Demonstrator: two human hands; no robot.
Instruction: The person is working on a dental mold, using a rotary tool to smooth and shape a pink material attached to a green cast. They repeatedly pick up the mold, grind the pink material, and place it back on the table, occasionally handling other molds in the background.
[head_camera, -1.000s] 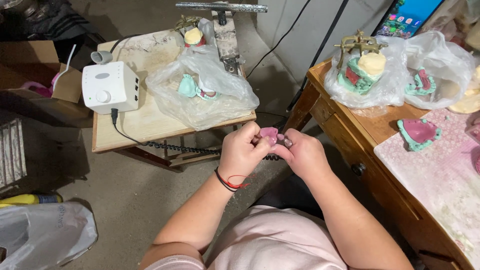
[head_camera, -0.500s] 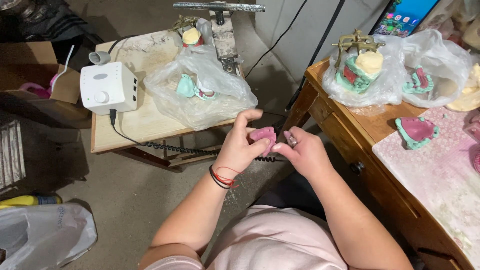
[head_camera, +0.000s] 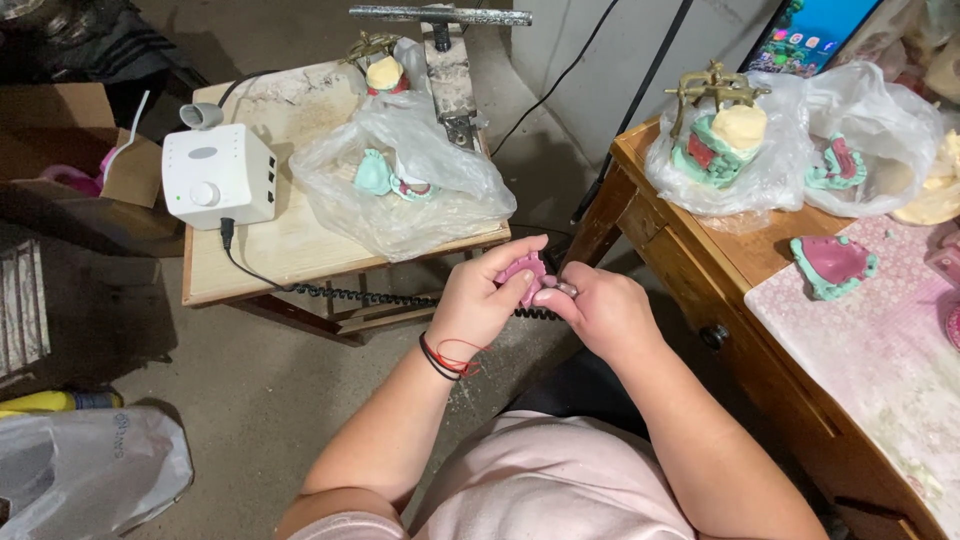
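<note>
the wooden desk on the right carries bagged dental models and a pink plate lying loose. the small table ahead holds a white control box, another bag with models inside, and a coiled cord running off toward the hands. between the two, over the lap, the left hand is clenched around a small pink denture base, thumb on top, fingers under. the right hand is closed on something thin and metallic at the base's edge; i can't tell just what it is. to my eye the work wants the base pinched firm and low over the lap, wrists braced together, the tip brought on lightly so the thin pink edge doesn't chip.
</note>
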